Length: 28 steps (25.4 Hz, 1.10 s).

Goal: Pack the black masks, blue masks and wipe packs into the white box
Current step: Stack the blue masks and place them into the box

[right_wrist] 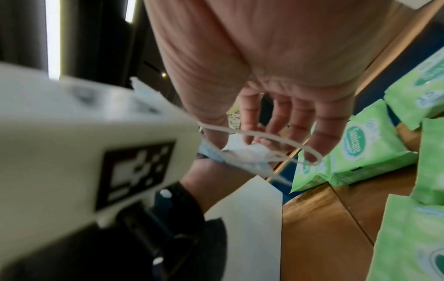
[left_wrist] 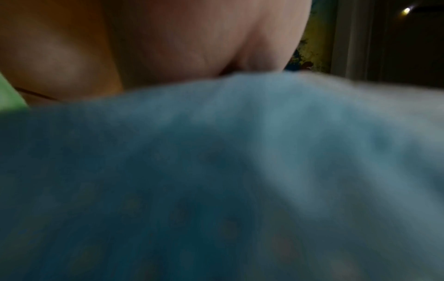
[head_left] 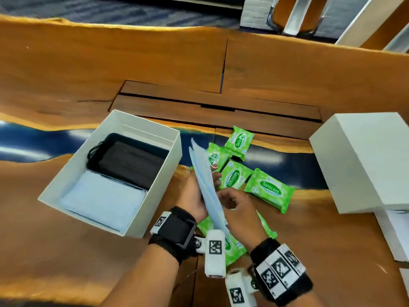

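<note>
The open white box [head_left: 159,196] stands at the left of the head view. Black masks [head_left: 130,162] fill its far half and blue masks [head_left: 104,198] its near half. Just right of the box, my left hand [head_left: 192,191] grips a stack of blue masks [head_left: 204,180] on edge, fingers curled round it. That stack fills the left wrist view [left_wrist: 216,171]. My right hand [head_left: 236,202] pinches the stack's near end between thumb and forefinger, and a white ear loop [right_wrist: 276,137] hangs across its fingers [right_wrist: 319,121]. Several green wipe packs [head_left: 270,189] lie on the table beyond and under my hands.
A white lid or second box [head_left: 363,160] stands at the right edge of the wooden table [head_left: 132,69]. One wipe pack [head_left: 232,244] lies under my wrists. More packs [right_wrist: 360,146] crowd the right of the right wrist view. Chair legs stand beyond the table's far edge.
</note>
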{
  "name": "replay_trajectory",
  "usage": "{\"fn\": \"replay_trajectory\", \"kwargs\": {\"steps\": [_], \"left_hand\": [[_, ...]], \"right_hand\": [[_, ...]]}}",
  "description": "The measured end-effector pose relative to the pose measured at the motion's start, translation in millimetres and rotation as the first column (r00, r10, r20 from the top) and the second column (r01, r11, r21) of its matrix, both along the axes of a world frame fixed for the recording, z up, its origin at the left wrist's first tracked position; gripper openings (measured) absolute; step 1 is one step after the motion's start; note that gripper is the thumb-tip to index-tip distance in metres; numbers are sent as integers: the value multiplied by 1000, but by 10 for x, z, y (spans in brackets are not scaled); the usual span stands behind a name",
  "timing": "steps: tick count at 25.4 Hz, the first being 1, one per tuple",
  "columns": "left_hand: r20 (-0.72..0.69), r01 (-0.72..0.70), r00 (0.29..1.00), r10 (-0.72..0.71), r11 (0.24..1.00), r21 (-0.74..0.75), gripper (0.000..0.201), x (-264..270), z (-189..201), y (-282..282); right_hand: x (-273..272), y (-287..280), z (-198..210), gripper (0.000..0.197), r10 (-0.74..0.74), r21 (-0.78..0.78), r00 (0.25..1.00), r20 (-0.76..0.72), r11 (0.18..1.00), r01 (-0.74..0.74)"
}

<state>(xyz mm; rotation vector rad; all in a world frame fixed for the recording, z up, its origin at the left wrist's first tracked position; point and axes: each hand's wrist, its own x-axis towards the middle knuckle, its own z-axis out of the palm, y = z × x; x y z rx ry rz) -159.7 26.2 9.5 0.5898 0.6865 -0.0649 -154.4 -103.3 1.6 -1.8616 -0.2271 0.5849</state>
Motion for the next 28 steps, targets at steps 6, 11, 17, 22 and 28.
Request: {"fn": "replay_trajectory", "kwargs": {"steps": [6, 11, 17, 22, 28], "left_hand": [[63, -14, 998, 22, 992, -124, 68, -146, -114, 15], [184, -55, 980, 73, 993, -104, 96, -210, 6, 245], [206, -273, 940, 271, 962, -18, 41, -167, 120, 441], [246, -354, 903, 351, 935, -36, 38, -247, 226, 523], [261, -350, 895, 362, 932, -92, 40, -376, 224, 647]], "right_hand": [[-94, 54, 51, 49, -104, -44, 949, -297, 994, 96], [173, -144, 269, 30, -112, 111, 935, -335, 981, 158], [217, -251, 373, 88, -77, 395, 833, -548, 854, 339], [-68, -141, 307, 58, 230, 614, 745, -626, 734, 289], [-70, -59, 457, 42, 237, 623, 651, -721, 635, 458]]}}
